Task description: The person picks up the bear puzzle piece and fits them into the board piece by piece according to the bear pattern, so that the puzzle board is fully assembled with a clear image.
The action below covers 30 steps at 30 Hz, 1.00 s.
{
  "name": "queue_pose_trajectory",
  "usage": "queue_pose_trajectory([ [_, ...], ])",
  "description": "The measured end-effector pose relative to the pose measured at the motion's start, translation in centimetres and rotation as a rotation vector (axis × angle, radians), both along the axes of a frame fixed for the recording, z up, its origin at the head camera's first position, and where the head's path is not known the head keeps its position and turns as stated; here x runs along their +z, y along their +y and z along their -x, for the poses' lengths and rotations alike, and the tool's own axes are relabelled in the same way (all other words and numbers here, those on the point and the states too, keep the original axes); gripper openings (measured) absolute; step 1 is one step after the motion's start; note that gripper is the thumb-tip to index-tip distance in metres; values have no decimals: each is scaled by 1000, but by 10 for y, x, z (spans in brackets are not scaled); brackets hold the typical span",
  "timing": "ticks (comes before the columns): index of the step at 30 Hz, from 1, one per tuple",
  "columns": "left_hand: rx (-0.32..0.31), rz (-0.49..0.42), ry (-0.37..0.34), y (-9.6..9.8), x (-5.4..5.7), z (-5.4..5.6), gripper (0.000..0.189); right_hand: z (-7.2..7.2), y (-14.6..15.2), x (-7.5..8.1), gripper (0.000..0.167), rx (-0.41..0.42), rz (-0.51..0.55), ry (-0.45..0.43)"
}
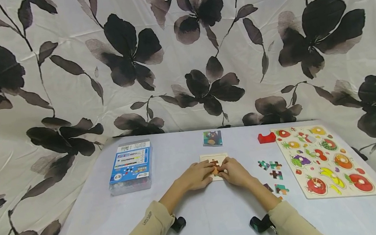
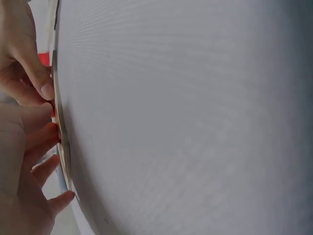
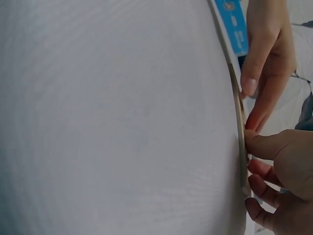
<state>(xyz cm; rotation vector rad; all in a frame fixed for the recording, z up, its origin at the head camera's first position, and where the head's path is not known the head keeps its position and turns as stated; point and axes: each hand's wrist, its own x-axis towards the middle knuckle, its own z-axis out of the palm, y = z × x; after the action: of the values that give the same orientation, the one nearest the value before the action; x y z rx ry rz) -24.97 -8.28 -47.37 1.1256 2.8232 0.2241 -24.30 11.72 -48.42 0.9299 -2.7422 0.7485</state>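
A small pale wooden puzzle tray lies on the table between both hands, with brown and orange jigsaw pieces in it. From the left side, my left hand rests on the tray, fingers extended over the pieces; the left wrist view shows its fingers spread along the tray's edge. My right hand has its fingers bent and pinches a puzzle piece at the right of the tray. Seen from the right wrist, its thumb lies at the tray edge; the piece itself is mostly hidden there.
Several loose jigsaw pieces lie right of the right hand. Beyond them is a fruit puzzle board, with a red block by its corner. A picture card lies behind the tray; a blue box stands at left.
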Motion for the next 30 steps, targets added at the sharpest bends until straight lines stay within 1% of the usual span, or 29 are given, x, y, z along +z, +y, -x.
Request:
queue_pose_trajectory([
  [2,-6,-9,-16,-1,0,0,46,-1,-1,0,17,-5,-10,14],
  [4,-10,-20,-28,-1,0,-1,46,-1,-2,0,16,-26,4,-1],
  [8,-9,-47,-22,0,-2,-1,46,-1,-4,1,8,-82,90,-56],
  [10,-10,-54,-8,2,-3,-2,46,0,-3,0,6,-84,114,-66],
  [12,-10,-51,14,4,-4,-3,44,0,-2,0,8,-55,117,-61],
  [14,-6,-32,35,7,-3,-5,41,0,1,1,9,-4,97,-53],
  [17,12,9,68,13,-1,-10,40,-2,6,1,11,77,44,-36],
  [19,22,39,94,17,0,-14,39,-4,9,2,13,115,4,-23],
  [21,24,55,129,19,1,-17,37,-7,12,1,13,136,-25,-12],
  [24,19,46,161,19,0,-18,33,-8,13,0,10,155,-23,13],
  [25,16,35,165,19,0,-18,32,-8,14,0,10,159,-13,19],
  [28,9,4,154,17,-2,-17,32,-7,15,-2,13,161,34,-1],
  [30,2,-12,147,15,-3,-17,33,-8,17,-2,14,148,63,-36],
])
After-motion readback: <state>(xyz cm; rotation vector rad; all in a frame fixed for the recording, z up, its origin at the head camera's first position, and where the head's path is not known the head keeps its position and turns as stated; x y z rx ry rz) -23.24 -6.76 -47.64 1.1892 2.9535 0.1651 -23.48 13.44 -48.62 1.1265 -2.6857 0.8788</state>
